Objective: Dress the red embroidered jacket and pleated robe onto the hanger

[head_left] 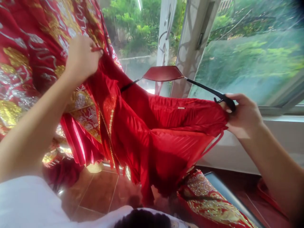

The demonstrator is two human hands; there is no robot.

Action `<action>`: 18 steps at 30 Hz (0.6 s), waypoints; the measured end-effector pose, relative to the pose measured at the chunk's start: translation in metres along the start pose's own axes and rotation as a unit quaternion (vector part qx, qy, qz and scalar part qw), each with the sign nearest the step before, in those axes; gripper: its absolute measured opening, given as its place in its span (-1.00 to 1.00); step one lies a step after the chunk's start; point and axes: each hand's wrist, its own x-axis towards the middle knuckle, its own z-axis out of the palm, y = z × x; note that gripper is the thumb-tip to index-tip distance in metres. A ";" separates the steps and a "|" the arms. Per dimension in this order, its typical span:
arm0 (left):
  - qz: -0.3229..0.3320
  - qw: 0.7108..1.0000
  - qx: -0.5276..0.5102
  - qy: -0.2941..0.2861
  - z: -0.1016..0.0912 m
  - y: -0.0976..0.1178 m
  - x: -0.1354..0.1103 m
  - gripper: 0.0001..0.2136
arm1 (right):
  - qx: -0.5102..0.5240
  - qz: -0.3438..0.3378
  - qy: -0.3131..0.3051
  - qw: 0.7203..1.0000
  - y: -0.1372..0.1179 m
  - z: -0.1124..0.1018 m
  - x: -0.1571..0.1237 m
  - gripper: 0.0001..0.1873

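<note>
A red pleated skirt (152, 139) hangs stretched between both hands in front of a window. My left hand (80, 58) is raised at the upper left, fingers pinched on the skirt's waistband edge. My right hand (242, 115) grips the right end of a hanger (166, 73) together with the skirt's other waist corner. The hanger has a reddish-brown centre, black arms and a metal hook. Its left arm is tucked inside the waistband.
A red garment with gold and silver embroidery (26, 63) hangs at the left behind my arm. More embroidered red cloth (209, 202) lies low at the right. The window frame (192, 41) and a white sill (280, 126) stand behind. Brown floor tiles (99, 193) show below.
</note>
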 end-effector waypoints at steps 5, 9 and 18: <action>0.060 0.993 -0.005 -0.097 0.010 0.052 -0.075 -0.77 | -0.026 0.019 -0.055 0.998 0.005 -0.007 0.004 -0.64; 0.097 0.957 0.086 -0.260 0.057 0.090 -0.130 -0.54 | -0.043 -0.012 -0.054 0.998 0.004 -0.013 0.015 -0.64; 0.329 0.943 0.004 -0.060 0.086 0.187 -0.063 -0.60 | -0.046 0.053 -0.062 0.996 0.001 -0.018 0.020 -0.57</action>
